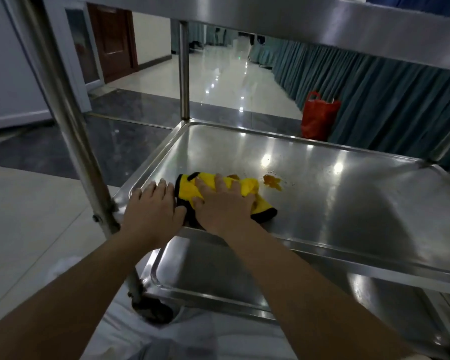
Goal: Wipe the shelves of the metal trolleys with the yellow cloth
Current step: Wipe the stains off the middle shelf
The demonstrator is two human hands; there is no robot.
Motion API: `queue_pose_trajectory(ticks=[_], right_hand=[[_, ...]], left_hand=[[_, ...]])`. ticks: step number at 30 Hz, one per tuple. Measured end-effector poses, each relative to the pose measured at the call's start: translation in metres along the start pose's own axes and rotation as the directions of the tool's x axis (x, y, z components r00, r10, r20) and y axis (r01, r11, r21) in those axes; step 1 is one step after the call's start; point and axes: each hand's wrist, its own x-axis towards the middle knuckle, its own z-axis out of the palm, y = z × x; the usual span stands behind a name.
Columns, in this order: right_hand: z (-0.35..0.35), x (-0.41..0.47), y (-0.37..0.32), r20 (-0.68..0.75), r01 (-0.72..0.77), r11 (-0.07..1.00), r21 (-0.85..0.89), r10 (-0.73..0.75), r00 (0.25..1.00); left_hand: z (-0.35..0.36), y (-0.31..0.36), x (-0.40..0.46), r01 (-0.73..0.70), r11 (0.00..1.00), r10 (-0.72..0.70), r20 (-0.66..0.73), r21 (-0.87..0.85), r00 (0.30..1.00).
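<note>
Yellow cloth (220, 190) pressed flat under the right hand (222, 203), left hand (152, 203) spread on the shelf (348, 203) beside it; next, sweep toward the stain (272, 182) just beyond.

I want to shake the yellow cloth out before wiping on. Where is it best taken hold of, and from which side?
Probably the black-edged corner of the yellow cloth that sticks out to the right of the right hand. It lies flat and free on the middle shelf, so a pinch grip from the right suits. The left hand blocks the other end.
</note>
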Motion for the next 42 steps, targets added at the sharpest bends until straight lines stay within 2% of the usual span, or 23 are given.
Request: queue_pose_trajectory(ticks=[5, 10, 16, 21, 24, 27, 29, 34, 38, 42], right_hand=[[-0.010, -0.028, 0.052, 0.047, 0.091, 0.995, -0.038, -0.089, 0.995], [-0.002, -0.053, 0.086, -0.017, 0.075, 0.997, -0.037, -0.075, 0.997], [-0.004, 0.001, 0.019, 0.071, 0.081, 0.994, 0.075, -0.087, 0.994], [-0.012, 0.061, -0.064, 0.189, 0.051, 0.993, 0.103, -0.070, 0.980], [-0.013, 0.067, -0.071, 0.218, 0.060, 0.995, 0.078, -0.075, 0.973], [-0.010, 0.051, -0.043, 0.135, 0.074, 0.988, 0.135, -0.092, 0.986], [-0.007, 0.040, -0.014, 0.095, 0.055, 0.992, 0.115, -0.066, 0.993], [-0.002, 0.011, 0.090, 0.030, -0.079, 0.994, 0.076, 0.077, 0.997], [-0.004, -0.017, 0.180, 0.032, -0.181, 0.981, 0.073, 0.179, 0.983], [-0.008, -0.036, 0.237, 0.001, -0.291, 0.957, 0.013, 0.291, 0.957]], left_hand=[[-0.005, -0.036, 0.005, -0.171, 0.983, 0.169, 0.023, 0.063, 0.985], [-0.002, -0.028, -0.005, -0.080, 0.997, 0.080, 0.006, 0.004, 0.997], [-0.005, -0.015, -0.015, 0.129, 0.991, -0.128, 0.003, -0.030, 0.992], [-0.002, -0.014, -0.012, 0.182, 0.976, -0.185, -0.019, -0.116, 0.983], [0.001, -0.017, -0.012, 0.168, 0.962, -0.182, -0.048, -0.214, 0.982], [0.001, -0.019, -0.011, 0.095, 0.960, -0.118, -0.071, -0.265, 0.990], [0.002, -0.021, -0.011, 0.061, 0.974, -0.073, -0.047, -0.217, 0.996], [-0.001, -0.021, -0.010, 0.046, 0.994, -0.041, 0.047, -0.096, 0.998], [-0.008, -0.020, -0.009, 0.007, 1.000, -0.007, 0.116, -0.002, 0.993], [-0.018, -0.010, -0.008, -0.002, 1.000, 0.004, 0.146, -0.015, 0.989]])
